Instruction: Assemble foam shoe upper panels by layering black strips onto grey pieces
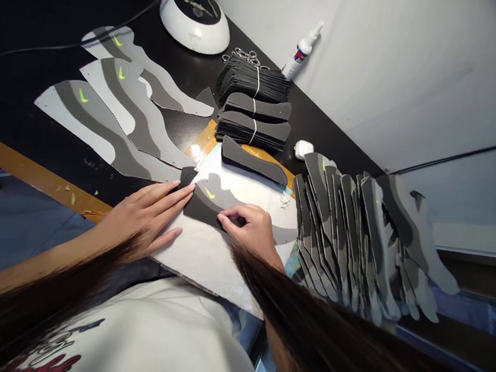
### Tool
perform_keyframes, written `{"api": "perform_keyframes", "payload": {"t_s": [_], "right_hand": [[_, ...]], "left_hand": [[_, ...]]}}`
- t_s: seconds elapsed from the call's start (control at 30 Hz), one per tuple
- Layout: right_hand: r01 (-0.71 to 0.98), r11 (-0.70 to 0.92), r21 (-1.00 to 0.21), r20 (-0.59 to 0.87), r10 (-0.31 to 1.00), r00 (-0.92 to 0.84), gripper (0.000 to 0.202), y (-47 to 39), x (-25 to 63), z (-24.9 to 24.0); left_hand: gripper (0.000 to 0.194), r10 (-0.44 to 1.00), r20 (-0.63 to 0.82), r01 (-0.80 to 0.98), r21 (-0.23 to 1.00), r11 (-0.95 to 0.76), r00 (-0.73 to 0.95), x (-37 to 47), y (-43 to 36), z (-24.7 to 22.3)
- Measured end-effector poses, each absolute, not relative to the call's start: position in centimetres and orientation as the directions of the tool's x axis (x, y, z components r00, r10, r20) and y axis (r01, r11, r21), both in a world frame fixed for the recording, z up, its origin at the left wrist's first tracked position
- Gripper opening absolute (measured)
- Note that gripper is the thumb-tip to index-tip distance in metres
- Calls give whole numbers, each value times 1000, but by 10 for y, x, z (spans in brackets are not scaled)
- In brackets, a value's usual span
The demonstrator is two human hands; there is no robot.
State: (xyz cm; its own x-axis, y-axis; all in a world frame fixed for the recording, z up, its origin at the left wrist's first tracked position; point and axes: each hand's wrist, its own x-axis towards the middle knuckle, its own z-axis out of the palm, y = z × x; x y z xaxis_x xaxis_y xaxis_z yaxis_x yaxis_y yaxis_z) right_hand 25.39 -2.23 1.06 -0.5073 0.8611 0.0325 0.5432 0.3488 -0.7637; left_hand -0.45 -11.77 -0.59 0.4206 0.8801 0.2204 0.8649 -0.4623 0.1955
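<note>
A grey shoe upper piece (230, 199) with a yellow-green swoosh lies on the white paper (209, 251) before me, a dark curved strip (201, 208) along its near edge. My left hand (154, 216) rests flat, fingers stretched, its fingertips on the left end of the dark strip. Thumb and forefinger of my right hand (249, 226) are pinched together at the strip's near edge. Whether anything small sits in that pinch is hidden. Just beyond the paper's middle lies a loose stack of dark strips (253, 161).
Several matching uppers (95, 121) lie at the left. Banded bundles of dark strips (254, 130) stand at the back, near a white spray bottle (302, 51) and a lamp base (195, 21). More uppers (355, 233) lean in a row at the right, beside a white earbud case (304, 149).
</note>
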Motion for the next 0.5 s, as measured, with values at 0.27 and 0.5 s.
{"api": "perform_keyframes", "payload": {"t_s": [0.27,0.5], "right_hand": [[437,168,-883,-92,854,-513,9,-18,256,18],[431,264,-863,-23,831,-555,9,-18,257,18]], "left_hand": [[76,876,217,854,216,-474,431,-9,-119,-18],[72,861,227,849,180,-496,455,-10,-117,-15]]}}
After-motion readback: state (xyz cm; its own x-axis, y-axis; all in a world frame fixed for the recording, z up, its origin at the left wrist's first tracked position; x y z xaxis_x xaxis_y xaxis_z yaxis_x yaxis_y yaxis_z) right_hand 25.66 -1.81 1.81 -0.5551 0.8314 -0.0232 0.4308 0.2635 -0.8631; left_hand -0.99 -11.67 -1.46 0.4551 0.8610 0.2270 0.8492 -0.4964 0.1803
